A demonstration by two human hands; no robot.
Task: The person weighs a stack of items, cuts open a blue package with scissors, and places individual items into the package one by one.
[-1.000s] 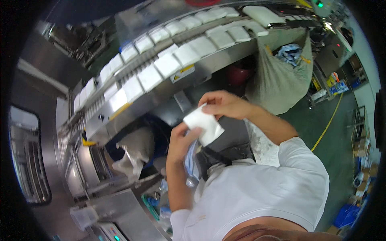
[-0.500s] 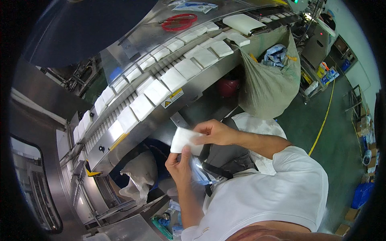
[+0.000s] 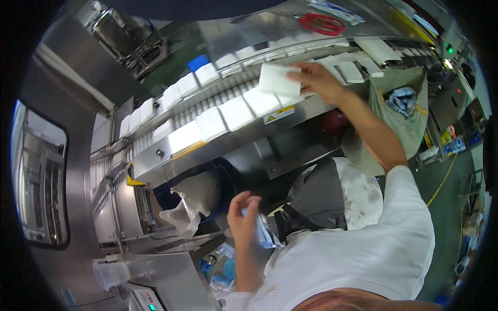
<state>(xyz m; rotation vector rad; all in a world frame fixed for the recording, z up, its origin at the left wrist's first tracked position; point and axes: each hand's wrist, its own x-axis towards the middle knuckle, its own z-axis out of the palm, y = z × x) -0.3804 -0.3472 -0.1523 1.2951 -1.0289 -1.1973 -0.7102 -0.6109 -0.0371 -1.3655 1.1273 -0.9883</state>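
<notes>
My right hand is stretched out over the conveyor, its fingers closed on the edge of a folded white sheet. This sheet hangs over the near row of similar folded white sheets. Motion blurs the hand a little. My left hand is low in front of my body, fingers curled around a blue-and-white packet; how many packets lie in it I cannot tell. A second row of white sheets runs along the far side of the conveyor.
Red-handled scissors lie behind the conveyor. A cloth sack with blue wrappers hangs at the right. Under the conveyor's left part stands a dark blue bin with a pale bag. A scale and a clear plastic jug sit lower left.
My right hand has carried the white sheet from my left hand up and away over the conveyor. The left hand has let go of the sheet. The view has turned left.
</notes>
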